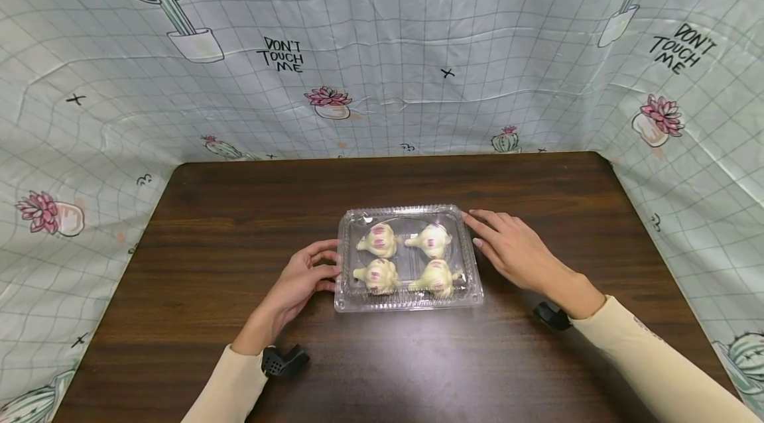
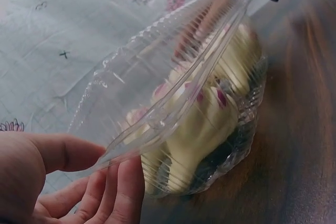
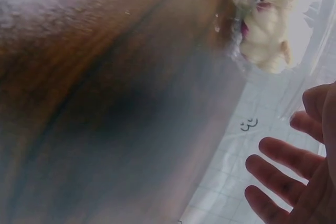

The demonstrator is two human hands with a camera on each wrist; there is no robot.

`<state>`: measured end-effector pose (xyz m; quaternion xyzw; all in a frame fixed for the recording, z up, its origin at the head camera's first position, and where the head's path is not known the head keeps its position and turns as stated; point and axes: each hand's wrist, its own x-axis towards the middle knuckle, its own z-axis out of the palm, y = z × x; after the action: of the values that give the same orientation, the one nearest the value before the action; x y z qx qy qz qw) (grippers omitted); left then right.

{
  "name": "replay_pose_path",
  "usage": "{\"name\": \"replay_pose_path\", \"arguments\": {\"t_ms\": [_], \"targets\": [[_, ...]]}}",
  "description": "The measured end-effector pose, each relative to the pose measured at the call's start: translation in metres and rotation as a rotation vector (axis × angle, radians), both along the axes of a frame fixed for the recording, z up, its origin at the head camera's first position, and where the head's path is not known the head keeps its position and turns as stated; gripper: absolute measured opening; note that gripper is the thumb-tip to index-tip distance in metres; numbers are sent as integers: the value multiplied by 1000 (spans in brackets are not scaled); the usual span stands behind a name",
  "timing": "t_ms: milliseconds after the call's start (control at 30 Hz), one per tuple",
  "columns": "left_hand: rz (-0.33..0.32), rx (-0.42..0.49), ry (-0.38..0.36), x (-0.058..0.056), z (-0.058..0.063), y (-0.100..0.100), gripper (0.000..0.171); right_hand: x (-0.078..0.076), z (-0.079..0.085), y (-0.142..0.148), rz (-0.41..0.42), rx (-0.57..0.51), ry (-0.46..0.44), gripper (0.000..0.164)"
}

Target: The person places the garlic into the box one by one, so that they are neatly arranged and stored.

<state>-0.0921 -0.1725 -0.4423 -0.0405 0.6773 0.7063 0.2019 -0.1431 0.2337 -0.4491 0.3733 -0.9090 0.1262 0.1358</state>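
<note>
A clear plastic clamshell container [image 1: 408, 304] sits on the table, with several garlic bulbs [image 1: 381, 241] showing through its lid. Their skins are cream with purple patches. At the container's left side, my left hand [image 1: 301, 284] pinches the rim; in the left wrist view the thumb [image 2: 79, 153] lies above the plastic edge and the fingers [image 2: 128, 187] below. My right hand [image 1: 520, 252] is at the right side, fingers extended and spread, the index fingertip right at the far right corner. In the right wrist view, the right fingers [image 3: 281, 179] hold nothing.
Dark wood table [image 1: 239, 211] surrounds the container. A pale gridded sheet with cactus prints [image 1: 406, 78] hangs along the back and both sides. Black bands are on the left wrist [image 1: 285, 361] and right wrist [image 1: 552, 315].
</note>
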Motion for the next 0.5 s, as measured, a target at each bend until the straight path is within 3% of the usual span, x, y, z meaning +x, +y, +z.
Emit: {"name": "replay_pose_path", "arguments": {"t_ms": [233,500], "targets": [[22,13,11,-4,-2,4,55,3,10,-2,-104,-28,-107,51],[53,19,15,-9,-1,7,54,19,20,-1,-207,-36,-253,52]]}}
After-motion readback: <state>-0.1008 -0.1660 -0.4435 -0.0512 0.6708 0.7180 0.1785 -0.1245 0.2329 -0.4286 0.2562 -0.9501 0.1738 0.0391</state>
